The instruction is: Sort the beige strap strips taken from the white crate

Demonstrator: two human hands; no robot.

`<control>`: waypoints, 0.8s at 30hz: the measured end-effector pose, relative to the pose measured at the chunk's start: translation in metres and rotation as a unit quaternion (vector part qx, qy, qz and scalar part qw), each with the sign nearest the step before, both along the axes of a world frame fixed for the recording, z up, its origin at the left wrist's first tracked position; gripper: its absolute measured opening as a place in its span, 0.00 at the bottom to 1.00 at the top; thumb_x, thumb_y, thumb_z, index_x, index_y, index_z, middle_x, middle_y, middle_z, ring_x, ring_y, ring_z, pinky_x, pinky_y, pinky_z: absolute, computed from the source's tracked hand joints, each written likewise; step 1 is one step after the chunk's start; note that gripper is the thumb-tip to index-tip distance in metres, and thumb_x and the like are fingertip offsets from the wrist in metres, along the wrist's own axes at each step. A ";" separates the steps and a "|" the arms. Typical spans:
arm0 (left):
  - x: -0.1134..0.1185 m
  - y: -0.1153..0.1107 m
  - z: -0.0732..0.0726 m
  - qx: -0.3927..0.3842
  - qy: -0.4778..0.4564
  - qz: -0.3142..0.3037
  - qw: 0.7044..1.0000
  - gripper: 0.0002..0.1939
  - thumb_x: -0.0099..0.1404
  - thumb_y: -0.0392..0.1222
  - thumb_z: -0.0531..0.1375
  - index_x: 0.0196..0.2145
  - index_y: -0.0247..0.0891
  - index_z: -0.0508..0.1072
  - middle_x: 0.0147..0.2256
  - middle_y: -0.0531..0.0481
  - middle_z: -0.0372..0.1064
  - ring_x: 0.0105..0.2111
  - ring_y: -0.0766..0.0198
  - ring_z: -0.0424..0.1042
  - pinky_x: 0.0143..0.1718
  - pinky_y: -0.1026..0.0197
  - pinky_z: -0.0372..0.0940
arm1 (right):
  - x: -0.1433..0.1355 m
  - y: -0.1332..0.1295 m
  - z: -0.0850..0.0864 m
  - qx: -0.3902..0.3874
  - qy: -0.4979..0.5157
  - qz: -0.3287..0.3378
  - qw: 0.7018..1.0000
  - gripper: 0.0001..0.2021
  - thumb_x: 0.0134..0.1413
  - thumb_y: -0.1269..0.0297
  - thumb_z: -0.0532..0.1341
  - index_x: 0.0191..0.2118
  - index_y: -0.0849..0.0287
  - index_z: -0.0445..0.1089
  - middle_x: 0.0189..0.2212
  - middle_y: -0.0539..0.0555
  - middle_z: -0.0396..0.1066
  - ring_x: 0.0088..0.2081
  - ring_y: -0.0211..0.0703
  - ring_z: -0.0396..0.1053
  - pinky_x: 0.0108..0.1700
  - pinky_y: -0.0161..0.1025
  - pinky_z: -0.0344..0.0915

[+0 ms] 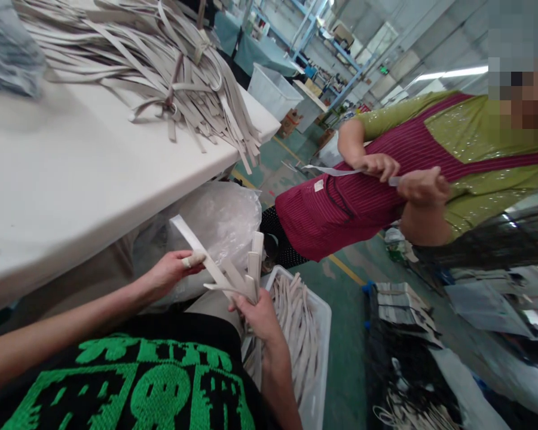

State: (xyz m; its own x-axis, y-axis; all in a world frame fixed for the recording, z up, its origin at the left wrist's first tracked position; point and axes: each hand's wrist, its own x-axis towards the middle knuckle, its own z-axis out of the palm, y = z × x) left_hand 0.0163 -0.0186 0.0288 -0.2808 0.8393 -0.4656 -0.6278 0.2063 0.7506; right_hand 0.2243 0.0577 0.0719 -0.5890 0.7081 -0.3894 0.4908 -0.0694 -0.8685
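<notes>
My right hand (259, 312) is closed around several pale beige flat strips (254, 260), whose ends fan out above the fingers. My left hand (179, 267) pinches one light strip (201, 251) between thumb and fingers; its lower end runs into the bunch at the right hand. A finger of the left hand has a pale wrap on it. Just beneath the right hand and forearm stands a white plastic crate (325, 334) filled with similar long strips (298, 322). The palm side of the right hand is hidden.
A white table (72, 167) at left bears a large heap of tied strips (183, 89). Clear plastic sheeting (224, 221) hangs below its edge. Facing me, a person in a maroon apron (341, 197) holds a strip. Dark bins with stacked material (403, 310) stand at right.
</notes>
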 end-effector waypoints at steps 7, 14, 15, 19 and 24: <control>0.016 0.002 0.014 0.050 0.038 -0.059 0.996 0.14 0.47 0.50 0.74 0.24 0.35 0.82 0.27 0.44 0.78 0.30 0.58 0.72 0.37 0.59 0.67 | -0.015 0.001 0.011 0.082 0.034 -0.011 0.996 0.16 0.55 0.51 0.66 0.33 0.62 0.78 0.23 0.53 0.73 0.25 0.39 0.66 0.29 0.34 0.64; 0.015 -0.001 0.021 0.053 0.034 -0.065 0.996 0.16 0.46 0.53 0.74 0.24 0.36 0.83 0.26 0.43 0.78 0.27 0.59 0.71 0.33 0.60 0.65 | -0.004 -0.002 0.017 0.079 0.020 -0.003 0.997 0.14 0.54 0.54 0.66 0.30 0.62 0.78 0.23 0.53 0.73 0.25 0.39 0.66 0.30 0.34 0.64; 0.017 -0.001 0.023 0.064 0.029 -0.083 0.994 0.16 0.47 0.52 0.74 0.23 0.36 0.82 0.26 0.43 0.77 0.27 0.59 0.71 0.33 0.60 0.65 | -0.005 -0.002 0.018 0.095 0.023 -0.010 0.995 0.14 0.53 0.54 0.66 0.30 0.62 0.78 0.23 0.53 0.73 0.26 0.40 0.67 0.31 0.34 0.64; 0.010 0.001 0.030 0.064 0.035 -0.070 0.995 0.17 0.45 0.53 0.74 0.24 0.35 0.83 0.25 0.44 0.78 0.26 0.59 0.71 0.30 0.61 0.64 | -0.006 -0.001 0.023 0.096 0.029 0.007 0.995 0.15 0.54 0.53 0.65 0.30 0.62 0.79 0.21 0.52 0.70 0.27 0.40 0.66 0.31 0.34 0.63; 0.002 0.001 0.029 0.041 0.055 -0.034 0.997 0.17 0.44 0.53 0.75 0.24 0.36 0.83 0.25 0.45 0.77 0.25 0.61 0.70 0.28 0.62 0.63 | -0.008 -0.003 0.026 0.086 0.019 -0.001 0.996 0.12 0.53 0.57 0.65 0.29 0.62 0.78 0.21 0.51 0.70 0.26 0.40 0.66 0.32 0.35 0.64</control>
